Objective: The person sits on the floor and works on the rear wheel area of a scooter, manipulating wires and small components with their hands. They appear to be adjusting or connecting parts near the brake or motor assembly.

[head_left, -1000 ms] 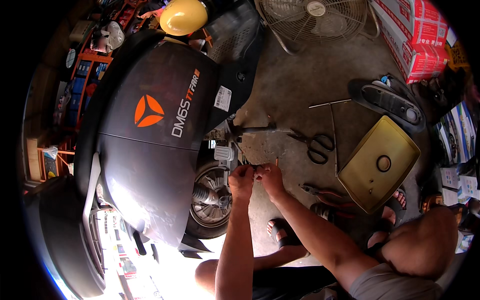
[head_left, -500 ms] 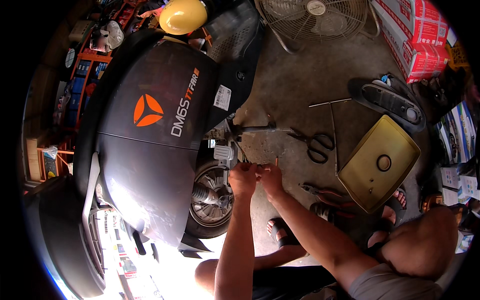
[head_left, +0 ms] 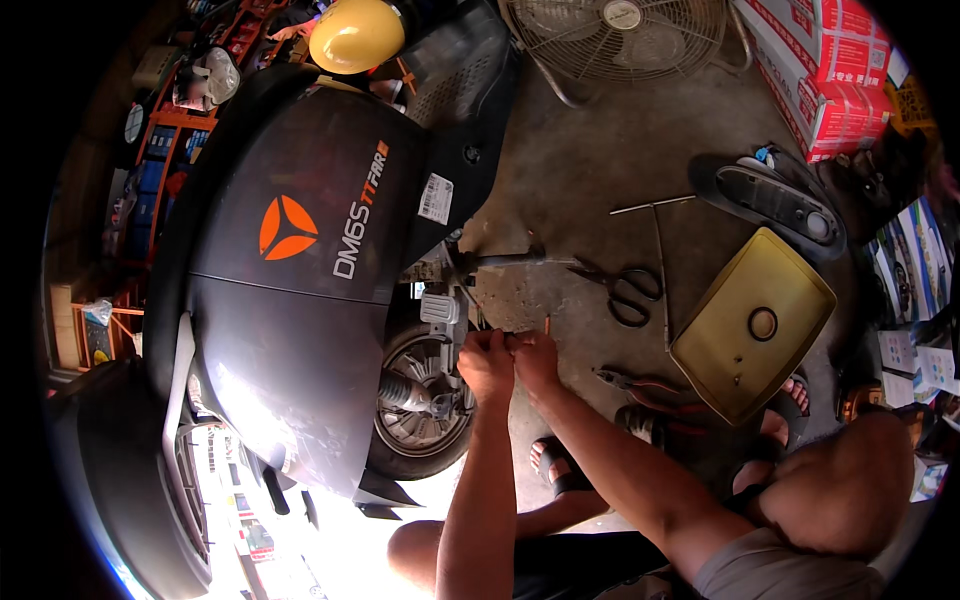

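Observation:
Beside the rear wheel (head_left: 418, 400) of a dark grey scooter (head_left: 290, 240), my two hands meet fingertip to fingertip. My left hand (head_left: 487, 367) is closed in a pinch, and my right hand (head_left: 532, 362) is pinched up against it. Whatever lies between the fingers is too small and covered to name. A thin dark cable (head_left: 478, 312) comes down from the scooter toward the left hand. Just above the right hand shows a slim orange-brown piece (head_left: 547, 324); whether it is held or lies on the floor I cannot tell. A grey footpeg (head_left: 440, 307) is close by on the left.
Black-handled scissors (head_left: 630, 298), a T-handle wrench (head_left: 660, 260) and red-handled pliers (head_left: 645, 385) lie on the floor to the right. A yellow tray (head_left: 710, 370) holds a ring and small parts. Beyond are a black cover (head_left: 770, 205), a fan (head_left: 620, 40) and red-and-white boxes (head_left: 850, 115).
The whole view has shifted slightly, with the scooter and floor items a little further left. My hands stay pinched together and sit slightly lower from the footpeg.

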{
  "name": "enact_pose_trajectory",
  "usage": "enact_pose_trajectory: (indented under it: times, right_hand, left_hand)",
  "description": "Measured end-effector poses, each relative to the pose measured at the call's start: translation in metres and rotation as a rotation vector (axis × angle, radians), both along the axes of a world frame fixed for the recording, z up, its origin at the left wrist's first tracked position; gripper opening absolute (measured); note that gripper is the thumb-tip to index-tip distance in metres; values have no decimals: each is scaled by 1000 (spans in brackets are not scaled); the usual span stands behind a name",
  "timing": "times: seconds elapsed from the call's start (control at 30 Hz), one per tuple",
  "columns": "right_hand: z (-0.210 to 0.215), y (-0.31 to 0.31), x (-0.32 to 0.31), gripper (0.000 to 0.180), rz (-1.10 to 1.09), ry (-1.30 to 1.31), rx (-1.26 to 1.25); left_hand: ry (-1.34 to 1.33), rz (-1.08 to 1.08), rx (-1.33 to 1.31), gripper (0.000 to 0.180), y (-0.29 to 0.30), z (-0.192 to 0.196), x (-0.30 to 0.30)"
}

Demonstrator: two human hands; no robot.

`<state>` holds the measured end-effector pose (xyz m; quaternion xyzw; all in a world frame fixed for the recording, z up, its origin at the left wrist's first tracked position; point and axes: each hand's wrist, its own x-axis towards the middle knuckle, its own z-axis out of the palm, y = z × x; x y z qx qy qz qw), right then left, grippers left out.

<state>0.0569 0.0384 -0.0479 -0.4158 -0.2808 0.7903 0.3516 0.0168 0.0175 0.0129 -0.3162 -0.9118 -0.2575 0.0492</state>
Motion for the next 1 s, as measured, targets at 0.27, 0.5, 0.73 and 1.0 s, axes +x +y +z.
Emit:
enact_pose_trajectory:
  times: [0.27, 0.5, 0.73, 1.0]
  right_hand:
    - [-5, -5, -3, 23, 45, -45, 51]
    - [1, -6, 0, 26, 45, -213, 143]
    - [6, -12, 5, 26, 23, -177, 194]
    - [-1, -23, 1, 14, -71, -252, 123]
  left_hand:
    - [75, -12, -44, 16, 1, 3, 5]
    - [136, -39, -80, 19, -3, -1, 1]
    - [201, -29, -179, 17, -9, -10, -7]
    - [141, -60, -91, 16, -11, -6, 0]
